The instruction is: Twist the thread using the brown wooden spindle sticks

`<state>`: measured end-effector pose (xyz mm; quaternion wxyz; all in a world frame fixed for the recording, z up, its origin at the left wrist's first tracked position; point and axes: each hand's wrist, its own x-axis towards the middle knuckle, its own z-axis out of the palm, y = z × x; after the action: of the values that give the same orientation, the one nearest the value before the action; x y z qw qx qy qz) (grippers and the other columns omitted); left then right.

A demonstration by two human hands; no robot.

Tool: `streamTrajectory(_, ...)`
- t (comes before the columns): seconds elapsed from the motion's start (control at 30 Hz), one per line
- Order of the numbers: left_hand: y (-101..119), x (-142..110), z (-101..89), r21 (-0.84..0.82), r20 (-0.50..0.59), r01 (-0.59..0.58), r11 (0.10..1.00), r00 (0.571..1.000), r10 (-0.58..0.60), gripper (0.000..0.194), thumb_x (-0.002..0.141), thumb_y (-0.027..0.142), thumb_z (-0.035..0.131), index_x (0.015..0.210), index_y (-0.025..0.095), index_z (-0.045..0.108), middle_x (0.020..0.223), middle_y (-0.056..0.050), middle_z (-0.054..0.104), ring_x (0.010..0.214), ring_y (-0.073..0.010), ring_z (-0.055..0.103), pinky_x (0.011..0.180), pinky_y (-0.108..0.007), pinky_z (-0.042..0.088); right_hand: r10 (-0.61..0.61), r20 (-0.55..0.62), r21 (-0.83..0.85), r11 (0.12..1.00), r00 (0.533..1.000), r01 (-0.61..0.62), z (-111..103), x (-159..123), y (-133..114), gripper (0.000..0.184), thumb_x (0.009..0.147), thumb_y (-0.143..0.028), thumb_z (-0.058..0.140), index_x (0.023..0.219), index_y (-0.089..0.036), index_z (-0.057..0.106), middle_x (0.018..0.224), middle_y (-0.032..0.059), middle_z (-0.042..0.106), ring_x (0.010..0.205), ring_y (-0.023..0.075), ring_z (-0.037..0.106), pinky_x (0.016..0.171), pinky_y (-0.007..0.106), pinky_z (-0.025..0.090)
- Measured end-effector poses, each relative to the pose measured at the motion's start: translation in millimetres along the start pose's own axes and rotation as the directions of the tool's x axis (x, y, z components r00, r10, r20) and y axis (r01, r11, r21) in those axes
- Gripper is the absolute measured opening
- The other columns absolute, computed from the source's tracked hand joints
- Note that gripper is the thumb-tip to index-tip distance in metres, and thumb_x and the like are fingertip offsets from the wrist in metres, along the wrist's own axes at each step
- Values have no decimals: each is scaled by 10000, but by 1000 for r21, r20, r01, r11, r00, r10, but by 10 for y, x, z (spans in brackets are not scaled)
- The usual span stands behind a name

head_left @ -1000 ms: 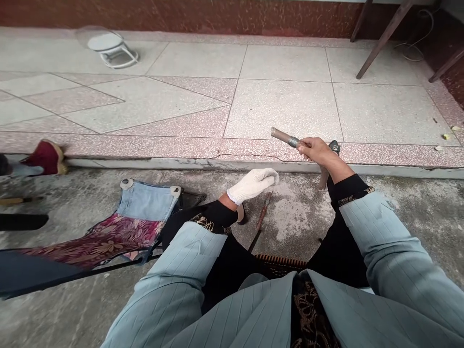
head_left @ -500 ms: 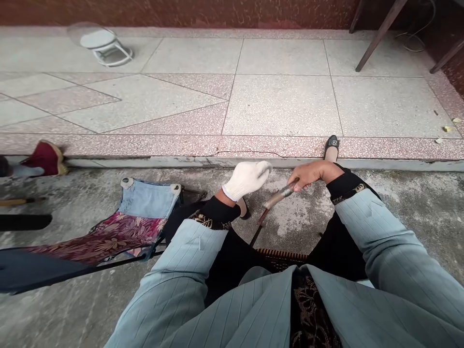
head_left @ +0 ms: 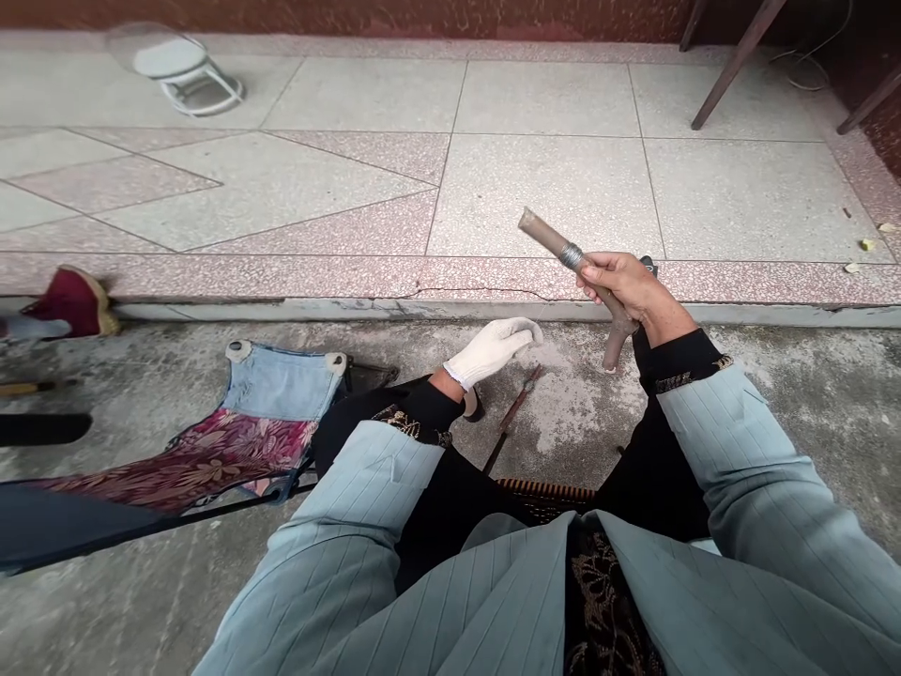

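My right hand [head_left: 623, 284] is closed around a grey-brown forked stick [head_left: 545, 235] with wire [head_left: 572, 254] bound round its upper part. The stick tilts, its blunt upper end pointing away to the left and its short forked end below my palm. My left hand [head_left: 496, 349] wears a white knitted glove; its fingers are curled together apart from the stick, and what they may hold is hidden. Below the glove, a thin reddish-brown rod [head_left: 517, 404] slants between my knees above the concrete.
Left of my leg stands a folding chair [head_left: 278, 390] with denim and floral cloth. Ahead runs the edge of a tiled step [head_left: 352, 277], my right foot at it. A white stool [head_left: 190, 70] stands farther back. At far left is another person's red shoe [head_left: 74, 300].
My right hand has lifted and turned the stick, so its wire-bound end now points up and away instead of down toward the rod. The gloved hand has shifted slightly right.
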<state>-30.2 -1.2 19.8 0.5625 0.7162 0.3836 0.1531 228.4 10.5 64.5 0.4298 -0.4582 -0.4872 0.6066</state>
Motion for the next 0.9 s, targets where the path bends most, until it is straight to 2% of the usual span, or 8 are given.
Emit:
streamTrajectory(0.13, 54, -34, -42, 320, -42, -91, 943, 993, 110, 286, 908, 334, 453, 895, 161, 680, 810, -10, 666, 675, -126, 567, 646, -237, 419, 37, -167, -86, 995, 985, -52, -30, 72, 69, 220, 776, -299, 748, 889, -136, 652, 707, 6, 595, 530, 76, 488, 462, 204, 382)
streamTrajectory(0.27, 34, -71, -90, 638, -108, -101, 764, 970, 218, 315, 918, 296, 422, 988, 184, 707, 877, -32, 733, 763, -174, 660, 702, -268, 443, 46, -234, -378, 916, 971, -134, -46, 105, 179, 181, 821, -228, 662, 972, -129, 683, 687, 9, 580, 544, 99, 482, 514, 238, 382)
streamTrajectory(0.5, -23, -123, -126, 879, -123, -71, 471, 921, 370, 349, 922, 301, 430, 1065, 174, 722, 815, -95, 746, 754, -246, 695, 674, -329, 453, 12, -149, -787, 605, 989, -126, -13, 81, 271, 305, 865, -317, 604, 1094, -150, 718, 858, 79, 673, 783, 205, 581, 694, 309, 404)
streamTrajectory(0.6, -1, -147, -165, 900, -127, -47, 432, 922, 365, 356, 923, 312, 432, 1055, 159, 725, 802, -117, 736, 747, -259, 690, 680, -346, 454, 149, -39, -871, 480, 988, -107, 60, 57, 252, 306, 869, -303, 611, 1121, -172, 726, 995, 101, 696, 863, 225, 598, 734, 319, 409)
streamTrajectory(0.67, 9, -164, -211, 895, -132, -38, 445, 929, 346, 373, 932, 326, 422, 1074, 160, 724, 854, -126, 742, 785, -268, 693, 702, -355, 459, 355, 145, -881, 471, 923, -43, 116, 32, 233, 274, 859, -278, 633, 1089, -175, 740, 958, 85, 702, 813, 197, 599, 706, 301, 416)
streamTrajectory(0.77, 28, -184, -287, 826, -129, -59, 561, 949, 289, 389, 946, 347, 406, 1115, 181, 714, 985, -105, 748, 877, -259, 691, 754, -345, 470, 547, 539, -741, 670, 640, 51, 184, -28, 197, 258, 845, -297, 675, 1052, -162, 747, 799, 28, 682, 656, 118, 556, 622, 244, 416)
streamTrajectory(0.83, 54, -188, -319, 707, -102, -85, 703, 970, 219, 368, 941, 344, 413, 1093, 192, 712, 1019, -69, 742, 893, -228, 680, 770, -316, 471, 471, 726, -555, 831, 501, 23, 199, -77, 160, 363, 827, -357, 711, 1123, -147, 726, 785, 11, 677, 613, 87, 536, 593, 218, 423)
streamTrajectory(0.9, 84, -183, -322, 556, -108, -60, 829, 984, 144, 323, 923, 322, 439, 1026, 186, 713, 977, -39, 731, 859, -195, 661, 758, -285, 466, 309, 773, -357, 934, 555, -23, 182, -118, 112, 473, 804, -403, 739, 1191, -135, 691, 826, 13, 682, 618, 76, 538, 592, 210, 441)
